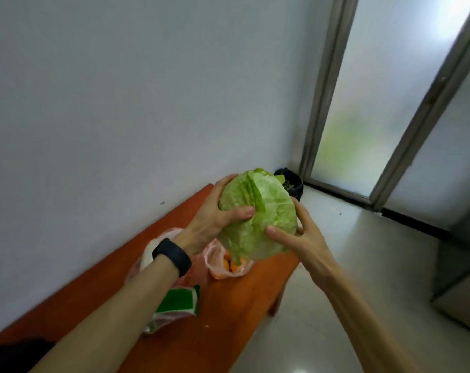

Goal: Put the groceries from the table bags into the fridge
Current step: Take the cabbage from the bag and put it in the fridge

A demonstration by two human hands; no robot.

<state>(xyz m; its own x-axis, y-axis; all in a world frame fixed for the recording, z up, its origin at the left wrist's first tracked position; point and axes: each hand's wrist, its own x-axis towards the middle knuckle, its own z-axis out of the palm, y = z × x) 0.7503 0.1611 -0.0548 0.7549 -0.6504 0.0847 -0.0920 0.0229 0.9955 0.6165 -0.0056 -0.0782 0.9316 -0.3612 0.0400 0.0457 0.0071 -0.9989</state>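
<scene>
Plainly, from the head view, both hands hold a pale green cabbage (258, 216) up in the air above the far end of an orange-red table (228, 319); the cabbage touches neither the table nor the bags. The left hand (215, 216) grips its left side, thumb laid across the near face and the other fingers curled over the top and far side; a black wristband (172, 255) sits on that wrist. The right hand (295, 238) grips the lower right side, thumb pressed flat on the near face, the fingers spread and wrapped round the back, where their tips are hidden. A loose outer leaf hangs from the bottom of the cabbage.

Below it on the table lies a pink plastic bag (215, 254), its mouth open, with orange fruit (232, 266) showing inside; nearer the camera, partly under the left forearm, lies a green-and-white packet (180, 300) in thin plastic. Beyond the table end a black bin (293, 181) stands in the corner, beside a frosted sliding door (376, 103) in a metal frame; a grey appliance (459, 278) stands at the right edge, though I cannot tell whether it is the fridge.
</scene>
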